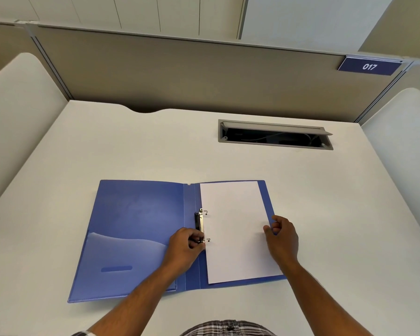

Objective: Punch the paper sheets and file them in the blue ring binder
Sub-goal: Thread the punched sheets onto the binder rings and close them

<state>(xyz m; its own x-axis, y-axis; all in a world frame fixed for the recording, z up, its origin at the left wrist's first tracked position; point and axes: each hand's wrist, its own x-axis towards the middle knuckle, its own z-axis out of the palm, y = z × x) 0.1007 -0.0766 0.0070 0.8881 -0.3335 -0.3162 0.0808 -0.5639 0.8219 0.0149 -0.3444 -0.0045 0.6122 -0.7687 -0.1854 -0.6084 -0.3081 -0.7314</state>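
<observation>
Lying open on the desk (58,154), the blue ring binder (136,229) shows its pocket at left. At the spine, the left hand (183,246) pinches the ring mechanism (200,226), probably to work its rings. The paper sheets (235,229) sit threaded on them, steadied at their right edge by the right hand (283,236), fingers curled, grip unclear.
</observation>
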